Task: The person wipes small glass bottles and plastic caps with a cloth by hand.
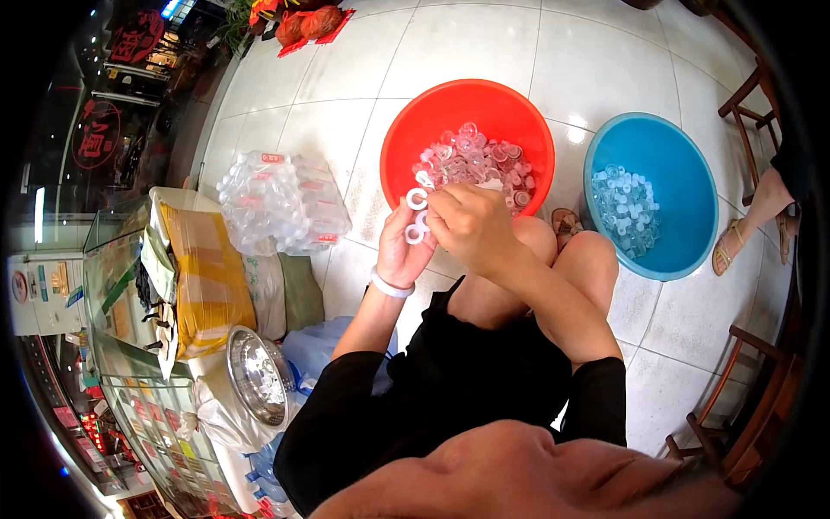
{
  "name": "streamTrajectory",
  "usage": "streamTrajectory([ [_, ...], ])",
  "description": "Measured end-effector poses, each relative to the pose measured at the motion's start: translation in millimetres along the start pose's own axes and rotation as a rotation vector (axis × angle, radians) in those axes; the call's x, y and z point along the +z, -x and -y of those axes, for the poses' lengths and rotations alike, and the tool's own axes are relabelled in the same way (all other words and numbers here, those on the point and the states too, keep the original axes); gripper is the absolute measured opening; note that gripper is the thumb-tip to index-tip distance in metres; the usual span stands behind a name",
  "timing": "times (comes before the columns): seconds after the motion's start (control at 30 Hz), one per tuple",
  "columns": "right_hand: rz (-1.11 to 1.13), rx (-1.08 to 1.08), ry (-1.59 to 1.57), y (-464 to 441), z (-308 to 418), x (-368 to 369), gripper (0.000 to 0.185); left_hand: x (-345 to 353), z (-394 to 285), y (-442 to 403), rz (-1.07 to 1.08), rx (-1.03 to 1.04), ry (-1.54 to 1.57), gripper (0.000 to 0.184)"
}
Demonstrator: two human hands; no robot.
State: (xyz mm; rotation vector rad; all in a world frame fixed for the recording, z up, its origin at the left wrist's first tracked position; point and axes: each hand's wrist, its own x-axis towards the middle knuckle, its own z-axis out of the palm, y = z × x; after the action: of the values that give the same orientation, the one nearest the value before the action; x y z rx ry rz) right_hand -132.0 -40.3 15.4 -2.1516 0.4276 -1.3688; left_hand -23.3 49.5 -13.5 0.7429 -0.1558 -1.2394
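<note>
My left hand [404, 251], with a pale bracelet at the wrist, is closed around several small white plastic rings [417, 199] with round holes. My right hand [474, 227] is beside it, fingers pinched together close against the rings. What sits between its fingertips is hidden by the hand. Both hands are over the near left rim of a red basin [411, 108]. In that basin lies a heap of small clear plastic pieces [475, 156], some round like caps.
A blue basin [670, 138] at the right holds clear pieces with whitish tops [624, 192]. To the left are wrapped plastic bottles [285, 203], a taped carton [207, 281] and a metal bowl [259, 376]. Another person's sandalled foot [731, 246] and wooden chairs [743, 381] stand at the right.
</note>
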Motion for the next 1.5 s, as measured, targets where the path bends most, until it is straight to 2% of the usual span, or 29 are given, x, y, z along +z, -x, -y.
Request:
streamTrajectory([
  [0.07,0.035,0.004,-0.001,-0.7,0.4,-1.8,0.005,-4.9,-0.2,-0.6,0.011,0.0,0.005,0.023],
  [0.13,0.021,-0.002,-0.009,-0.6,0.0,-0.6,0.005,-12.5,-0.6,-1.7,0.119,-0.025,0.015,0.03],
  [1.5,0.034,-0.001,-0.005,0.9,0.0,-0.5,0.006,-7.2,-0.9,-1.0,0.113,-0.051,0.001,0.03],
])
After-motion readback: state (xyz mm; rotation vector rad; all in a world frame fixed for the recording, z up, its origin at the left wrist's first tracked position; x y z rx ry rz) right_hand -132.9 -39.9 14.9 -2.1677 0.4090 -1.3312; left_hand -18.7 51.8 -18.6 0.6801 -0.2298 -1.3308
